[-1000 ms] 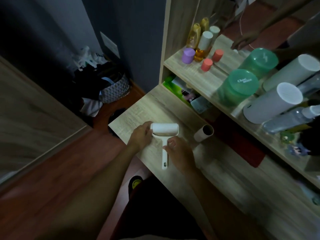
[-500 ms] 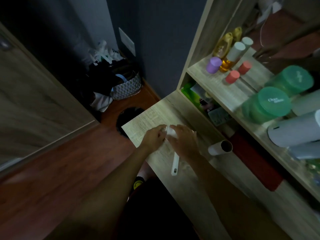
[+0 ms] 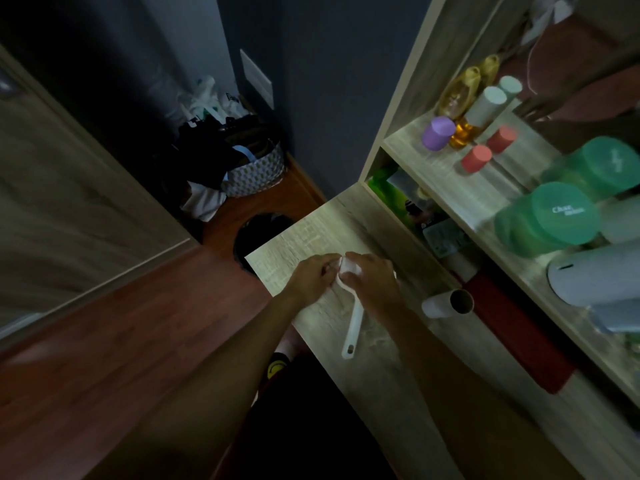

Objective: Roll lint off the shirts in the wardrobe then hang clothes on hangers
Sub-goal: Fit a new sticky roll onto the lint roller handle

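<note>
Covering the white head of a lint roller (image 3: 352, 318), the right hand (image 3: 372, 284) now lies over a drum that was in plain view a second ago. The left hand (image 3: 310, 278) has closed in at the drum's left end, fingers pinched on the white edge there. This looks like preparing the roller, perhaps peeling a sheet; no shirt is being rolled yet. The roller lies on a pale wooden desk (image 3: 346, 220), its handle pointing back toward the person. Both forearms reach forward from below, wrists close together. The right fingers curl down over the drum, gripping it. A spare roll (image 3: 446, 303) lies just right, apart from the hands. Shelves (image 3: 485, 181) of bottles stand further right.
</note>
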